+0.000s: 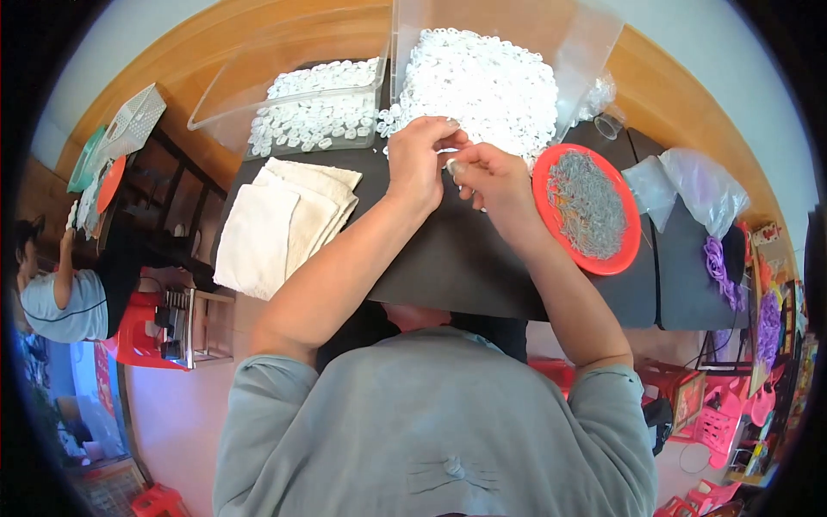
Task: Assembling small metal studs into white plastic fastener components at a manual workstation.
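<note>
Both hands meet over the dark table (465, 263), in front of a big heap of small white plastic pieces (482, 86). My right hand (498, 177) is closed in a pinch, with one small white plastic piece (451, 165) at its fingertips. My left hand (417, 159) is bent close beside it, fingers pinched together; what they hold is hidden. Right of my right hand sits a red round tray (541, 185) full of thin silvery wire-like pieces (590, 207). The heap fills a clear plastic bin (586, 43) at the back.
A second clear bin (233, 99) holds more white pieces at the back left. Folded cream cloths (267, 228) lie left of my forearm. Clear plastic bags (702, 189) and purple cord (722, 271) are at the right. Another person (65, 293) works at a table far left.
</note>
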### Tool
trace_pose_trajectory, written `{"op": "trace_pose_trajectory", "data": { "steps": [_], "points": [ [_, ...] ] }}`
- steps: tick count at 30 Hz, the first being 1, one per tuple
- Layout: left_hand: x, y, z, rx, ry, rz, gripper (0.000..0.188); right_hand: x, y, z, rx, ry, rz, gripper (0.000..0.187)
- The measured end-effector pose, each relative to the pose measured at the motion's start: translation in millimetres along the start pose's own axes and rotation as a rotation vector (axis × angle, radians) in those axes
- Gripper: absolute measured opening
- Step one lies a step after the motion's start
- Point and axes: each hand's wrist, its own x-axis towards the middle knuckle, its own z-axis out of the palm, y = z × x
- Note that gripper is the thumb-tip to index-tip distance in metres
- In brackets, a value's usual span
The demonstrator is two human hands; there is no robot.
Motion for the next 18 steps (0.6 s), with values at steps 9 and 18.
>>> {"op": "trace_pose_trajectory", "data": {
  "steps": [9,18],
  "points": [
    [-14,-6,8,0.248,-0.099,0.011,0.012,6,-6,-46,0.244,0.22,-0.026,0.012],
    [-15,-5,8,0.266,-0.128,-0.012,0.011,4,0,-40,-0.194,0.192,-0.262,0.011]
  ]
}}
